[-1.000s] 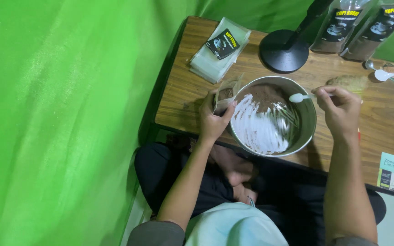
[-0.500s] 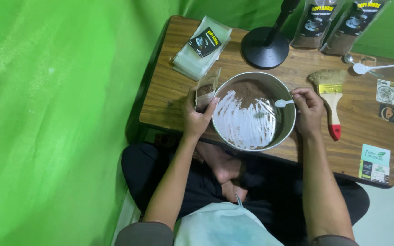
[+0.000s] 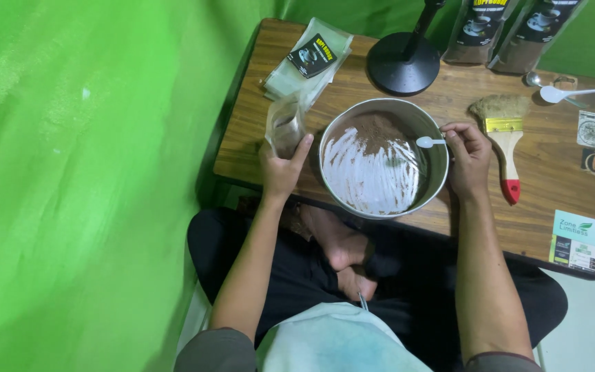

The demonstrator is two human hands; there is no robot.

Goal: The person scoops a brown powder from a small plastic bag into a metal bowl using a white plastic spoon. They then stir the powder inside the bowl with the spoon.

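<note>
A round metal bowl (image 3: 438, 176) with brown powder inside stands on the wooden table (image 3: 545, 200). My right hand (image 3: 468, 157) rests at the bowl's right rim and holds a small white plastic spoon (image 3: 427, 142) over the powder. Left of the bowl, my left hand (image 3: 282, 164) holds a small clear plastic pouch (image 3: 285, 124) upright just above the table.
A stack of clear pouches with a dark label (image 3: 309, 63) lies at the back left. A black round stand base (image 3: 403, 63), two dark bags (image 3: 511, 31), another white spoon (image 3: 565, 93), a red-handled brush (image 3: 504, 134) and stickers (image 3: 576, 238) occupy the back and right.
The view has shifted, so the table now sits further right and lower in frame. Both hands keep their hold; the spoon stays at the bowl's right rim.
</note>
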